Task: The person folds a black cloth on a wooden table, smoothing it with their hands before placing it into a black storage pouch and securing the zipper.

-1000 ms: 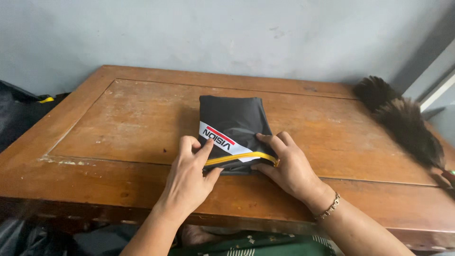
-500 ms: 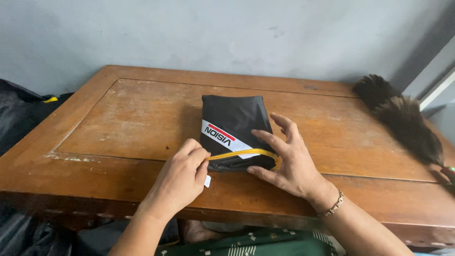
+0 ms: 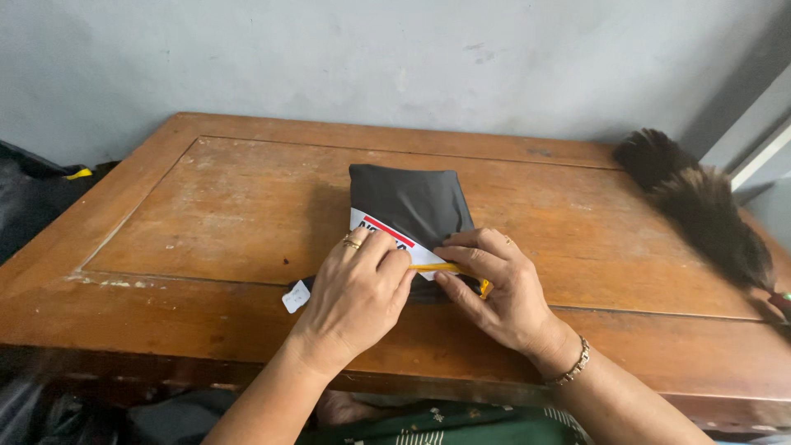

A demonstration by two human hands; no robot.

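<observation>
— What do I have, nearest first?

— Two hands. My left hand (image 3: 356,295) lies fingers curled over the near end of one folded black garment (image 3: 412,206); my right hand (image 3: 498,290) pinches its yellow trim (image 3: 445,268) between thumb and fingers. One white tag (image 3: 296,296) pokes out just left of the left hand.

— And the edges?

— The garment sits mid-table (image 3: 206,214), near the front edge. Bare wood lies open left, right and behind. One feather duster (image 3: 700,206) rests at the far right edge, well apart, below the wall (image 3: 329,58).
</observation>
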